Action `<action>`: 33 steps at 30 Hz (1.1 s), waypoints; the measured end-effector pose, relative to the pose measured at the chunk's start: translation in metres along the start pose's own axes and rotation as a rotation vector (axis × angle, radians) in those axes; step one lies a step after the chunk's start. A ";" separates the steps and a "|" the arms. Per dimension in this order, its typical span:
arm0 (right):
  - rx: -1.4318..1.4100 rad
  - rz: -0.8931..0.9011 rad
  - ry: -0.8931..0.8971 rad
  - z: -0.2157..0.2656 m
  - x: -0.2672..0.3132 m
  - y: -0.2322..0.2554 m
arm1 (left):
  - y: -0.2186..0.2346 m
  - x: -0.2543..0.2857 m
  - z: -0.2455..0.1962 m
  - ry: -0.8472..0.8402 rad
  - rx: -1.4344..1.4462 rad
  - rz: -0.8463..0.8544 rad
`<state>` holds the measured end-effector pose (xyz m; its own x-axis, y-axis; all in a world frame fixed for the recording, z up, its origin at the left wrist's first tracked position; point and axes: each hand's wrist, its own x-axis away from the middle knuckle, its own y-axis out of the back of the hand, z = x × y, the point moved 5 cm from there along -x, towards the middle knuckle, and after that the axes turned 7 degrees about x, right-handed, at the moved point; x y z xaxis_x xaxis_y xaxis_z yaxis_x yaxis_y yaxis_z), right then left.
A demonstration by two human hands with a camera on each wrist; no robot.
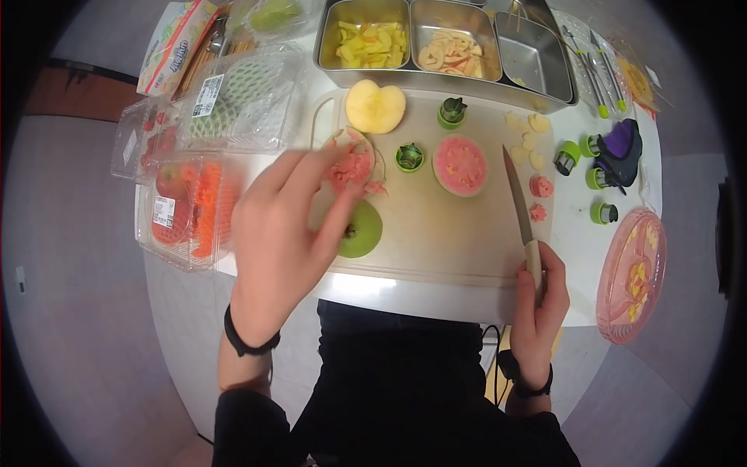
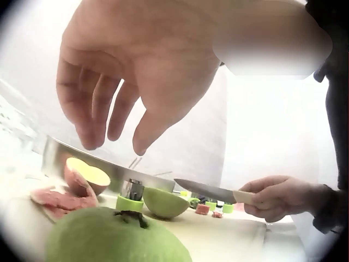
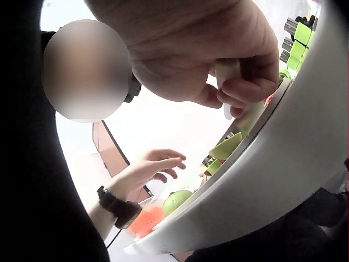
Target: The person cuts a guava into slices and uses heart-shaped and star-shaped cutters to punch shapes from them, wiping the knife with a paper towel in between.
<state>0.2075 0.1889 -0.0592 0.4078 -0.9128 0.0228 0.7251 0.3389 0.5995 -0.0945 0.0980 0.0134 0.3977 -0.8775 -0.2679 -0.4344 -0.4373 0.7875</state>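
My left hand hovers over the left part of the cutting board, fingers loosely bent and holding nothing in the left wrist view. Beneath and beside it lie pink fruit scraps and a green fruit. My right hand grips the pale handle of a knife at the board's right edge, blade pointing away from me. A pink-fleshed fruit half lies cut side up mid-board. Left of it is a green-rimmed cutter, with another cutter behind. A yellow-fleshed half sits at the back left.
Steel trays with cut fruit stand behind the board. Plastic boxes are at the left. Small cut pieces lie along the board's right side; more cutters and a pink plate are further right.
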 end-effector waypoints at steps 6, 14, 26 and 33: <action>-0.034 -0.015 0.019 0.003 0.000 -0.004 | -0.011 0.048 -0.001 0.013 0.022 0.073; -0.034 -0.027 0.014 0.010 0.003 -0.010 | -0.024 0.052 0.009 0.040 0.007 0.098; -0.072 0.060 0.015 0.026 0.009 -0.011 | -0.073 0.065 -0.020 0.097 0.635 -0.016; -0.036 0.181 0.054 0.033 0.010 -0.013 | -0.074 0.069 -0.023 0.048 0.388 -0.076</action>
<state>0.1845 0.1682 -0.0405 0.5617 -0.8231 0.0839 0.6564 0.5050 0.5604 -0.0164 0.0748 -0.0508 0.4738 -0.8338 -0.2835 -0.6718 -0.5503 0.4958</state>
